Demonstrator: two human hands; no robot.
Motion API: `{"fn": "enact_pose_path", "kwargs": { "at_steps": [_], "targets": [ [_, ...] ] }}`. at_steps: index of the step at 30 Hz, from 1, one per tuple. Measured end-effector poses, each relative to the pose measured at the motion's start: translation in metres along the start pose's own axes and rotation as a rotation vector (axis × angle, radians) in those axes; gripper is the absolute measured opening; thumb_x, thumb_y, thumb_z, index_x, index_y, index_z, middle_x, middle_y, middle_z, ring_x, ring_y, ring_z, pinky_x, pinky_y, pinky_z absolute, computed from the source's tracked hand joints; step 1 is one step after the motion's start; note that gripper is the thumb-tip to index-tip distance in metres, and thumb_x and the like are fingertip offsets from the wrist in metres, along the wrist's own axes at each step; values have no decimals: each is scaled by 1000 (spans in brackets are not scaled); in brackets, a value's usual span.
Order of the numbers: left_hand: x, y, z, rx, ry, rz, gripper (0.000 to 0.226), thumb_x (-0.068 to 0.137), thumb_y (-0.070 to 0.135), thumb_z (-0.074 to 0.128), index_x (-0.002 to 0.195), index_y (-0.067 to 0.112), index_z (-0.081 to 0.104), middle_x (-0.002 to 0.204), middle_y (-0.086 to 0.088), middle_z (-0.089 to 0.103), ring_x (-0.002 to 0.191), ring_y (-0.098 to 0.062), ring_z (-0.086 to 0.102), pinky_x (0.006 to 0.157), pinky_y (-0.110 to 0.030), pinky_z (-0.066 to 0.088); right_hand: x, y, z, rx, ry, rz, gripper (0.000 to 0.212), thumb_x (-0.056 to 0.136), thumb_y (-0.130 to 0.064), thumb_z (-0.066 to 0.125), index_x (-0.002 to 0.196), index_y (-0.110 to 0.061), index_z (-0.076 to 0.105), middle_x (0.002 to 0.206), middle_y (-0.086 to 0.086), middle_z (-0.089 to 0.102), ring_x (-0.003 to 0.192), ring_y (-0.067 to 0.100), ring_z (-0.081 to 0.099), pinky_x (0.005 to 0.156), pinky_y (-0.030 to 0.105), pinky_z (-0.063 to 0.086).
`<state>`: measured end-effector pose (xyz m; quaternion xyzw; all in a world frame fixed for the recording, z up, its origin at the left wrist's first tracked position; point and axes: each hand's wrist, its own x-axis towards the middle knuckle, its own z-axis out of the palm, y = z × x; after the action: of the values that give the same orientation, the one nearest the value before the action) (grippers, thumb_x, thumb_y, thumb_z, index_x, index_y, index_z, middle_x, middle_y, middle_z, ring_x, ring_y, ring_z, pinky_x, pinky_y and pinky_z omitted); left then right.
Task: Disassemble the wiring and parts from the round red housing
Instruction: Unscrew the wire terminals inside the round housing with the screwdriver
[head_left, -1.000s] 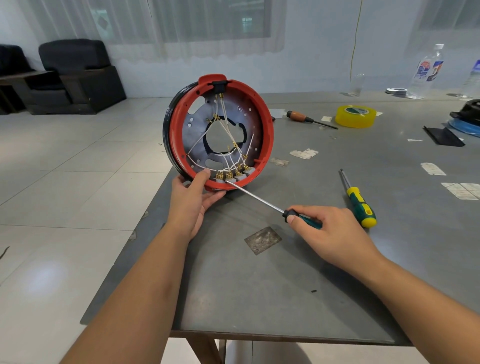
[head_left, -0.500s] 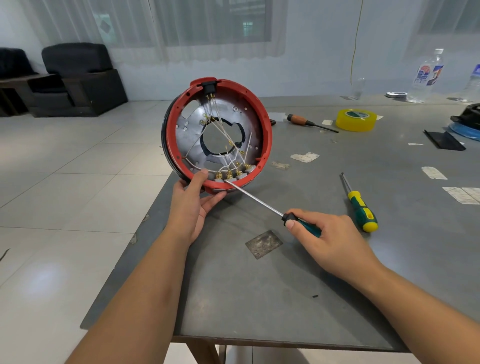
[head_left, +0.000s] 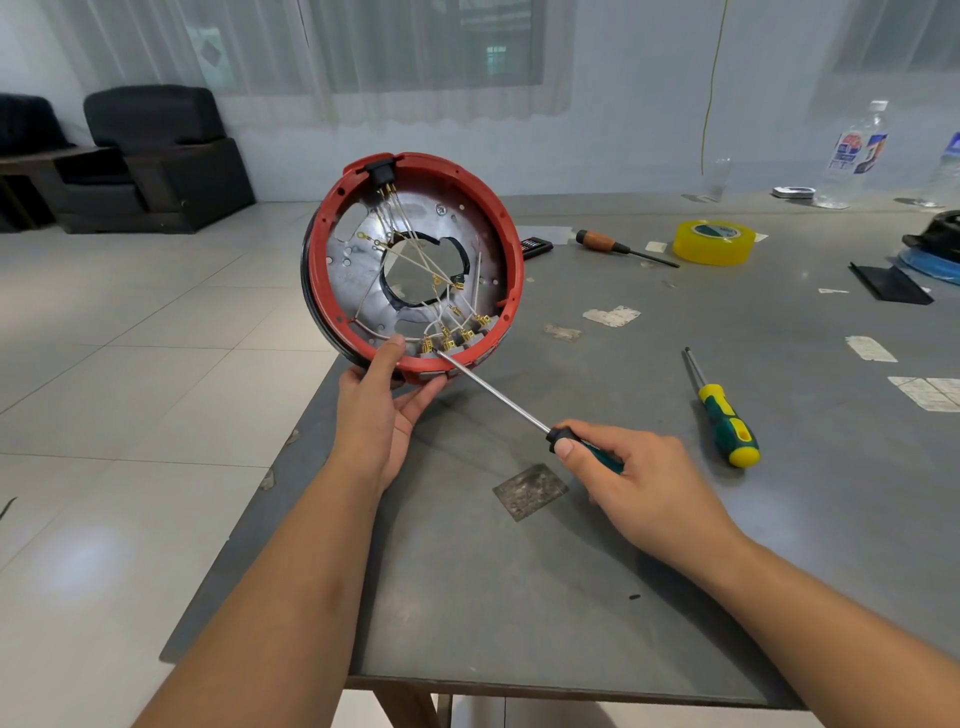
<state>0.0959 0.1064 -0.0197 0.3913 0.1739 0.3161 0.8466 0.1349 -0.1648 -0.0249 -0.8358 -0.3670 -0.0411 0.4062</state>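
Note:
The round red housing (head_left: 511, 244) stands on edge at the table's left corner, its open side facing me. Inside it are a metal plate, white wires (head_left: 415, 265) and several brass terminals (head_left: 448, 332) along the bottom rim. My left hand (head_left: 382, 400) grips the lower rim, thumb inside near the terminals. My right hand (head_left: 618, 470) holds a green-handled screwdriver (head_left: 493, 395); its tip touches the terminal row at the bottom of the housing.
On the grey metal table (head_left: 571, 597) lie a second green-and-yellow screwdriver (head_left: 722, 415), a wooden-handled tool (head_left: 618, 247), a yellow tape roll (head_left: 714, 241), paper scraps, a black plate and bottles at the far right. Its left edge drops to a tiled floor.
The housing has tilted and turned a little, so its opening faces more to the right. The screwdriver tip stays at the terminals; both hands have barely shifted.

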Motion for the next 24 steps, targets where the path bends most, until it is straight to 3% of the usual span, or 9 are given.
{"fn": "enact_pose_path", "kwargs": {
  "at_steps": [5,10,16,24],
  "targets": [
    [-1,1,2,-10,9,-2,50,96,24,78,136,7,54,127,-20,70,101,-36,78,73,-37,65,3,-3,-2,36,-45,67,12,101,-52,52,110,-57,59,68,-2,62,60,13,56,57,25,44],
    [-2,1,2,-28,16,2,61,96,22,77,147,4,49,136,-24,66,103,-39,77,72,-36,65,5,-5,-3,199,-107,174,20,101,-49,53,110,-50,72,59,-2,64,46,5,53,51,19,45],
    [-2,1,2,-32,14,2,62,96,22,78,148,5,49,136,-23,67,103,-38,78,73,-36,66,8,-11,-9,362,-179,262,20,103,-44,55,108,-48,74,57,-1,59,45,15,52,39,24,41],
    [-2,1,2,-21,7,-15,50,97,21,76,139,9,53,132,-21,70,105,-39,77,73,-36,66,16,-5,-15,517,-295,346,22,104,-46,52,106,-48,74,61,1,57,47,17,47,38,23,37]
  ]
}}
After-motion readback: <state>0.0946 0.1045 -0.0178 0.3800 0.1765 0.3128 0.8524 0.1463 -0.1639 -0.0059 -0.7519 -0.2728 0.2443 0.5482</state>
